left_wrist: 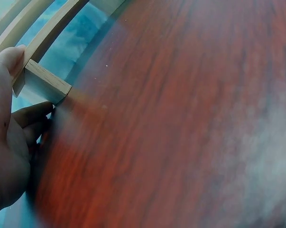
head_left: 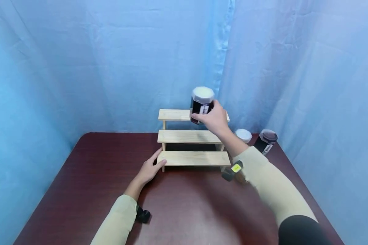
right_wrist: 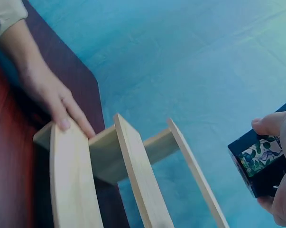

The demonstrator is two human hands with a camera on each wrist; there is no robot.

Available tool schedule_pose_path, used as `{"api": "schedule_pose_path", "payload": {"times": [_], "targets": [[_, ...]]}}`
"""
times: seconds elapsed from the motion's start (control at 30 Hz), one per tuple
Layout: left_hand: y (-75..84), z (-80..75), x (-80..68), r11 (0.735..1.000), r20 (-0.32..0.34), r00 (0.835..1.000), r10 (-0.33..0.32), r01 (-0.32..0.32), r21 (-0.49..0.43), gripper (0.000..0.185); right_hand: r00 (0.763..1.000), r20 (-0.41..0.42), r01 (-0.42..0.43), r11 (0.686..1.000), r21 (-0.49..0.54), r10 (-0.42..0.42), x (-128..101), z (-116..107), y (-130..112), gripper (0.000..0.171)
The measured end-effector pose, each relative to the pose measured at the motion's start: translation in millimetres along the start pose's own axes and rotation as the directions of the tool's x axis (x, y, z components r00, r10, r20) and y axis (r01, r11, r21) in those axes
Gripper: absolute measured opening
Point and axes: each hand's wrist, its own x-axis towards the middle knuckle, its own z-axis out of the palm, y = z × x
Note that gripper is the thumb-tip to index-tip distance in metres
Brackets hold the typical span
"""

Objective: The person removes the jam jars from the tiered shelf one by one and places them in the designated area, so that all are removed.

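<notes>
My right hand (head_left: 213, 119) holds a glossy dark jar (head_left: 200, 105) with a paper label and matt white lid. The stepped shelf (head_left: 192, 136) is pale, unfinished wood, smooth-planed. The table (head_left: 190, 207) is polished reddish-brown wood veneer. The backdrop (head_left: 110, 61) is creased blue cloth.
</notes>
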Motion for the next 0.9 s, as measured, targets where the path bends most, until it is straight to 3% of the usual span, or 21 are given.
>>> {"api": "schedule_pose_path", "payload": {"times": [0.33,0.57,0.73,0.9], "targets": [[-0.2,-3.8,2.3,1.0,0.002,1.0,0.012,-0.012,-0.005,0.072,0.997,0.044,-0.061,0.991,-0.116,0.067,-36.7,-87.4,47.8,0.096],[-0.8,-8.3,2.2,1.0,0.012,1.0,0.008,-0.008,0.007,0.075,0.993,0.014,-0.114,0.981,-0.155,0.117,-58.5,-145.7,80.8,0.097],[0.3,-12.9,1.2,1.0,0.006,1.0,0.004,-0.004,0.016,0.073,0.989,-0.023,-0.15,0.97,-0.193,0.148,-67.7,-170.9,106.0,0.098],[0.4,-14.5,-0.3,1.0,0.014,1.0,-0.003,0.002,0.019,0.073,0.989,-0.047,-0.145,0.966,-0.215,0.138,-83.4,-182.5,143.1,0.089]]}}
